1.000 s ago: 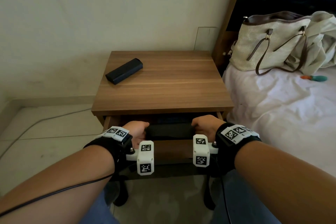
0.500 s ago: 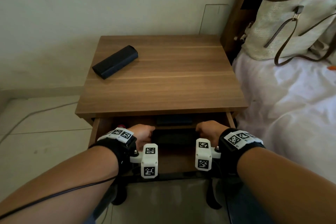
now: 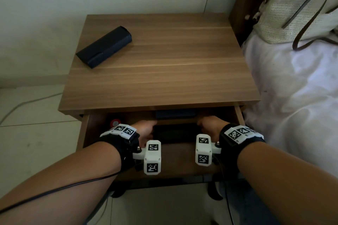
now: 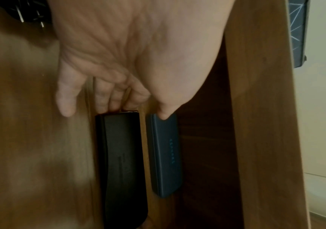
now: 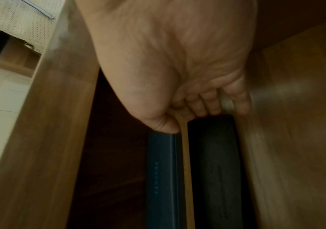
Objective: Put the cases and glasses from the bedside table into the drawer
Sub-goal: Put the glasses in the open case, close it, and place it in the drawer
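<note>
Lowered into the drawer (image 3: 86,129), both hands (image 3: 144,129) (image 3: 208,126) pinch the black case (image 3: 174,130) between them.

Count of items in view: three cases in all; one dark case (image 3: 104,47) on the bedside table (image 3: 164,71) top; two in the open drawer (image 3: 83,133), namely one black case (image 3: 174,132) at the front and one blue case (image 3: 174,113) behind it, lying parallel and just apart; one red-capped item (image 3: 115,122) in the drawer's left part, kind not discernible; two hands, one left hand (image 3: 145,129) and one right hand (image 3: 208,126); one handbag (image 3: 292,9) on one bed (image 3: 292,97); one cable (image 3: 27,103) on the floor.
</note>
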Demonstrator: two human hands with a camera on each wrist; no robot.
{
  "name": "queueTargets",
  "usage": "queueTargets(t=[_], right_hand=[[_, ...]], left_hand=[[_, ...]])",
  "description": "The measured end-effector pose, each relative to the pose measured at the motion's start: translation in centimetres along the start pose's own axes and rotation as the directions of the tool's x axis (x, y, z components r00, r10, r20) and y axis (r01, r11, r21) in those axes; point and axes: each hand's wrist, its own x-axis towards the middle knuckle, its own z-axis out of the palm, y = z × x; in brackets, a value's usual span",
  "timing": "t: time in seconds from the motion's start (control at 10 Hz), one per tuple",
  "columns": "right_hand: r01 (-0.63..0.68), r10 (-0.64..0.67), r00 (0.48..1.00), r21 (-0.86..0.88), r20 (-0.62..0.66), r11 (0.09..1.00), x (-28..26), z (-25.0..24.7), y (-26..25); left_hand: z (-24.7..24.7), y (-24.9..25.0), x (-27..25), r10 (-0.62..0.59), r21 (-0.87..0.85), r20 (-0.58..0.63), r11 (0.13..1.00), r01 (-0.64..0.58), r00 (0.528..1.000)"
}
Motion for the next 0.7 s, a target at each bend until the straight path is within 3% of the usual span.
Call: queueTargets(t=[0.3, 0.5, 0.7], right_hand=[[-0.042, 0.04, 0.998, 0.045, 0.039, 0.998, 0.3, 0.2, -0.2], [0.056, -0.056, 0.998, 0.054, 0.004, 0.997, -1.7, 0.7, -0.9], [0.122, -0.122, 0.992, 0.011, -0.012, 0.992, -4.9, 1.5, -1.4]], left_hand=[[0.2, -0.5, 0.2, -0.011, -0.005, -0.001, 1.0, 0.011, 1.0], [-0.6, 0.2, -2.2, 0.008, 0.09, -0.072, 0.996, -0.002, 0.997], [-2.0, 0.4, -5.1, 0.072, 0.059, -0.057, 0.996, -0.068, 0.996]])
